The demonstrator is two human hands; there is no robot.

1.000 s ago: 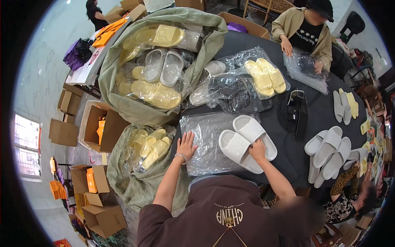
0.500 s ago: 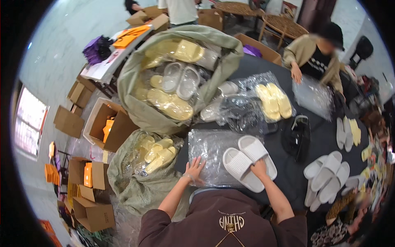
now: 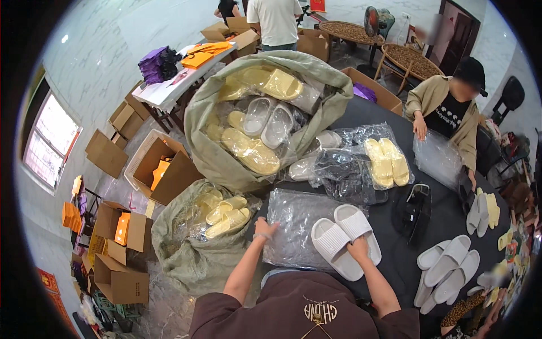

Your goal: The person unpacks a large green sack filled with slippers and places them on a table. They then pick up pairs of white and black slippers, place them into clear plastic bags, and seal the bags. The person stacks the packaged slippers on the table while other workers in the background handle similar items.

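A stack of clear plastic bags (image 3: pixel 291 240) lies flat on the dark table in front of me. My left hand (image 3: pixel 265 227) is at its left edge, fingers drawn together on the plastic; some fingertips are hidden. My right hand (image 3: pixel 358 249) holds a pair of white ridged slippers (image 3: pixel 332 240) side by side over the right part of the stack. The fingers go into the opening of the right slipper (image 3: pixel 354 221), so their tips are out of sight.
Beyond the stack lie bagged black slippers (image 3: pixel 344 169), bagged yellow slippers (image 3: pixel 387 163) and a black slipper (image 3: pixel 416 206). Loose white slippers (image 3: pixel 449 268) are at the right. Sacks of bagged slippers (image 3: pixel 197 130) stand left. A co-worker (image 3: pixel 451 107) handles plastic bags (image 3: pixel 437 158) across the table.
My left hand has moved from lying spread on the plastic to its left edge, its fingers now closer together. My right hand still holds the white slippers. The whole view has shifted.
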